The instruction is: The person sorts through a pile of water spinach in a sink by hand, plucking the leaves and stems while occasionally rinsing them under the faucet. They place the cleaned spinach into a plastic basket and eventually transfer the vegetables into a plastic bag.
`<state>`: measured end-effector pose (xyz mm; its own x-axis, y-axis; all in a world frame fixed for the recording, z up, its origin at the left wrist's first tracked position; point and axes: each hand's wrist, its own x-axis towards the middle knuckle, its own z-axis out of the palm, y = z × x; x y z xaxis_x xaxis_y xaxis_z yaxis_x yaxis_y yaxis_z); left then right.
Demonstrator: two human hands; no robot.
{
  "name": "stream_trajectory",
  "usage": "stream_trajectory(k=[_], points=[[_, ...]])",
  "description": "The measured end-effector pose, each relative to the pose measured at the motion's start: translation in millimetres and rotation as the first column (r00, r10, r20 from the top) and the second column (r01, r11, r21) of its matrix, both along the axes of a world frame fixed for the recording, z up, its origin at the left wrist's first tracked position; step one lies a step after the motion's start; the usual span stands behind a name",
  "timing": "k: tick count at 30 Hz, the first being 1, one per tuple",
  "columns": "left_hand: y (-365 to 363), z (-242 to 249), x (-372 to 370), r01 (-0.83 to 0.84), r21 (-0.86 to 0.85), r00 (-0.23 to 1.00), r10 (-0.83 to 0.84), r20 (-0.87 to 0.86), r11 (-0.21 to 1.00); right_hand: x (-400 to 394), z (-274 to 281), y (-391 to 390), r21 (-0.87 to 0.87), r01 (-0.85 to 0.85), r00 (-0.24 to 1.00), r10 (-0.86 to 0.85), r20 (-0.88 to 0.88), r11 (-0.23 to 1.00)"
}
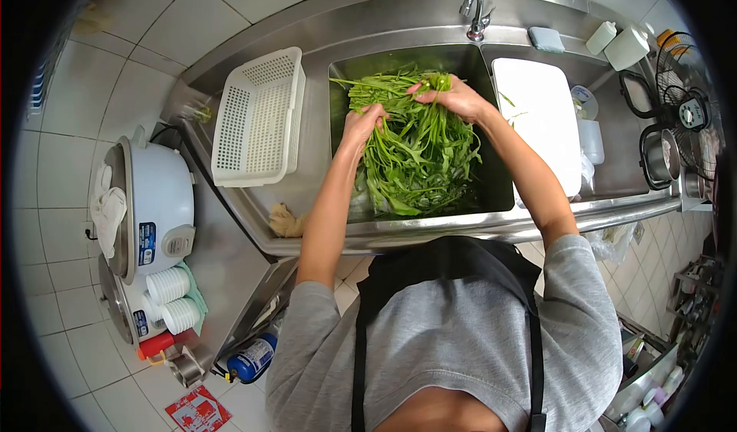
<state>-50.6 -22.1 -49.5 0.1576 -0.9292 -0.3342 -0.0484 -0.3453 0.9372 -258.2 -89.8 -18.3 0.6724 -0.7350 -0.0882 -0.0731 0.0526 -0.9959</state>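
A large heap of long-stemmed leafy greens [418,163] lies in the left basin of a steel sink [499,190], with some water visible around it. My left hand [365,125] is closed around stems at the left side of the heap. Toward the back of the basin, my right hand [453,98] grips a bunch of the same greens, its fingers curled round the stems. Leaves hide parts of both hands' fingertips.
Left of the basin sits a white perforated basket [257,117]. A white cutting board [537,125] with leaf scraps covers part of the right basin. Behind rises a faucet [476,16]. A crumpled tan cloth [285,221] lies near the front edge; a fan [687,110] stands far right.
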Motion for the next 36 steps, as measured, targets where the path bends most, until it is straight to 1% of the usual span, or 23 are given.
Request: stream_trajectory(k=[1,2,3,5,6,7,8,9,12,14,15,17,20,21,22,26,28,29,30,31,33,34,36], points=[[-1,-3,1,-0.041,0.000,0.999,0.041,-0.016,0.999,4,-6,1,-0.102,-0.003,1.000,0.003,0.001,0.995],[1,-6,2,-0.073,0.025,0.997,0.074,-0.031,0.997,5,-9,2,-0.150,0.005,0.999,-0.010,-0.033,0.989],[3,-6,3,-0.095,0.027,0.996,0.094,0.006,0.995,7,-9,6,-0.196,0.012,0.997,-0.026,-0.066,0.980],[4,-5,8,-0.135,0.032,0.988,0.132,0.080,0.990,10,-8,16,-0.186,0.046,0.997,-0.057,-0.052,0.981],[6,-7,12,-0.142,-0.009,0.986,0.142,0.083,0.990,12,-8,20,-0.174,0.054,0.998,-0.060,-0.032,0.983],[5,-15,23,-0.210,-0.018,0.974,0.210,0.086,0.978,14,-8,23,-0.161,0.058,0.998,-0.061,-0.013,0.985],[6,-25,37,-0.281,-0.024,0.955,0.282,0.088,0.959,14,-5,26,-0.278,0.148,0.987,-0.158,-0.015,0.949],[8,-30,51,-0.352,-0.032,0.931,0.354,0.090,0.935,11,-8,24,-0.140,0.171,0.985,-0.169,0.027,0.975],[31,-15,75,-0.357,-0.067,0.929,0.348,-0.125,0.932,-3,-4,28,-0.273,-0.036,0.990,-0.004,-0.143,0.961],[44,1,76,-0.350,-0.085,0.932,0.339,-0.126,0.933,-5,-9,37,-0.315,-0.216,0.959,0.140,-0.246,0.924],[48,6,77,-0.347,-0.098,0.934,0.334,-0.127,0.933,-4,-13,40,-0.308,-0.278,0.919,0.158,-0.360,0.910],[53,1,83,-0.312,-0.149,0.949,0.299,-0.101,0.939,-5,-12,39,-0.171,-0.359,0.853,0.249,-0.459,0.917],[63,6,83,-0.310,-0.182,0.948,0.290,-0.130,0.933,-5,-31,22,-0.005,-0.313,0.877,0.287,-0.385,0.950],[66,11,82,-0.310,-0.171,0.947,0.286,-0.148,0.935,-4,-33,20,0.119,-0.227,0.929,0.252,-0.272,0.967],[68,15,82,-0.309,-0.162,0.945,0.282,-0.167,0.937,-4,-33,15,0.159,-0.195,0.939,0.231,-0.255,0.968],[76,13,89,-0.233,-0.177,0.972,0.226,-0.061,0.956,1,-29,-7,0.284,-0.115,0.971,0.168,-0.170,0.952],[81,7,99,-0.166,-0.186,0.985,0.171,0.011,0.968,10,-21,-17,0.330,-0.059,0.970,0.132,-0.203,0.942],[82,4,102,-0.178,-0.182,0.984,0.173,-0.042,0.967,15,-18,-25,0.348,-0.031,0.969,0.113,-0.218,0.937],[83,5,102,-0.188,-0.178,0.980,0.173,-0.094,0.966,22,-22,-33,0.314,-0.036,0.974,0.103,-0.201,0.949],[86,5,101,-0.197,-0.171,0.974,0.173,-0.145,0.965,30,-27,-42,0.266,-0.036,0.964,0.104,-0.243,0.963],[87,5,101,-0.199,-0.152,0.978,0.187,-0.093,0.968,48,-34,-64,0.158,-0.038,0.942,0.089,-0.324,0.987],[86,2,100,-0.202,-0.131,0.978,0.193,-0.080,0.971,60,-26,-70,0.029,-0.058,0.923,0.065,-0.379,0.998],[84,-5,97,-0.177,-0.098,0.983,0.173,-0.054,0.979,96,-47,-106,-0.140,-0.160,0.790,0.042,-0.611,0.977]])
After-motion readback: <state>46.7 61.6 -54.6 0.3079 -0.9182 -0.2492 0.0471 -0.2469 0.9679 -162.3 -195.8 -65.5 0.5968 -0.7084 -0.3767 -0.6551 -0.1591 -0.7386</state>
